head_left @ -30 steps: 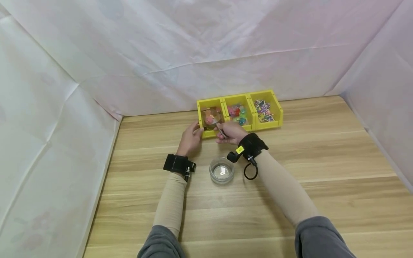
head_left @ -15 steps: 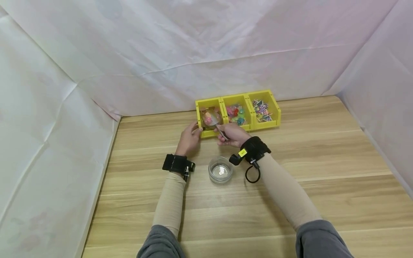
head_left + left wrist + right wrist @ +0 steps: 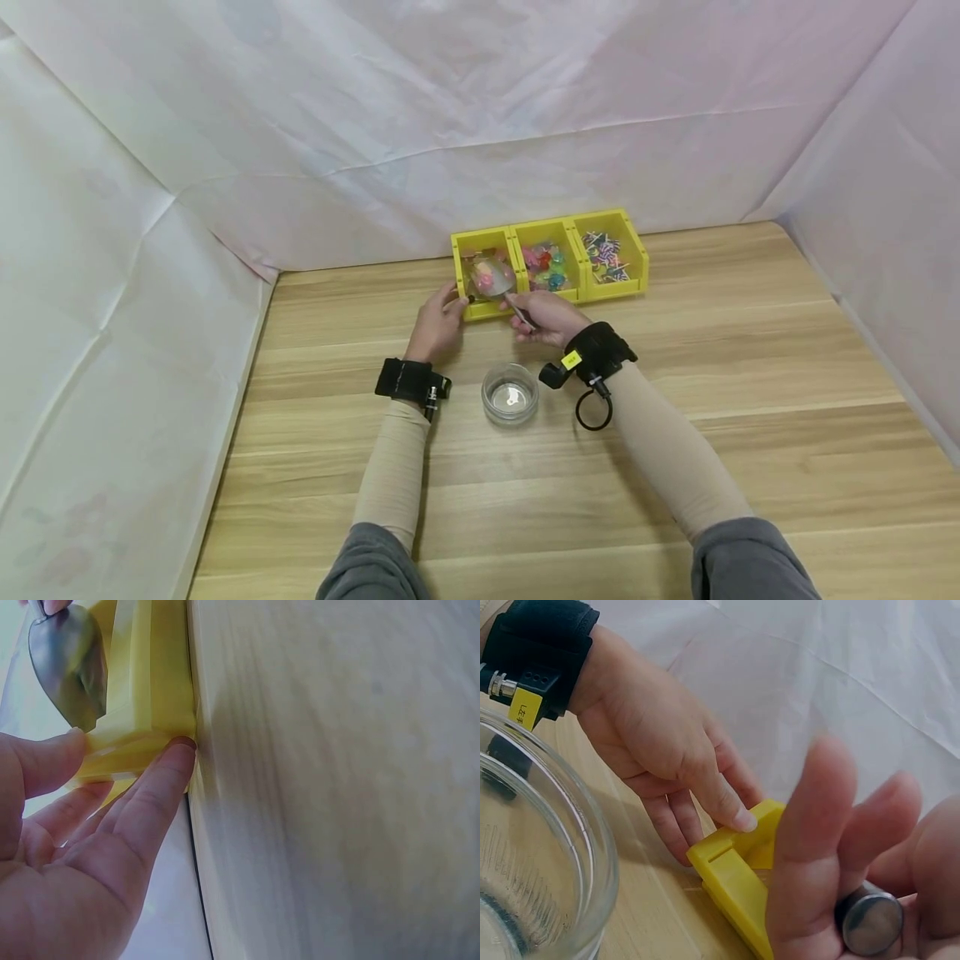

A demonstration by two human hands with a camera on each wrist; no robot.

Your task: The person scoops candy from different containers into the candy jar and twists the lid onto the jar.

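My right hand (image 3: 553, 317) grips the handle of a metal scoop (image 3: 492, 278), whose bowl is over the left yellow bin (image 3: 487, 312). Pink and yellowish pieces (image 3: 487, 277) show in the bowl. In the right wrist view the round end of the scoop's handle (image 3: 872, 924) pokes out between the fingers. My left hand (image 3: 435, 327) holds the same bin by its front left corner. In the left wrist view the thumb lies on the rim and the fingers run along the outer wall, with the scoop's bowl (image 3: 71, 664) close above the thumb.
A round clear glass bowl (image 3: 510, 414) stands on the wooden table (image 3: 600, 517) between my forearms. The middle bin (image 3: 548, 223) contains colourful translucent pieces; the right bin (image 3: 643, 275) has small striped sticks. White cloth (image 3: 480, 92) hangs behind the bins and at both sides.
My right hand has drawn slightly right and toward me, so more of the scoop's handle shows. The scoop's bowl has tilted a little. My left hand stays at the bin's corner.
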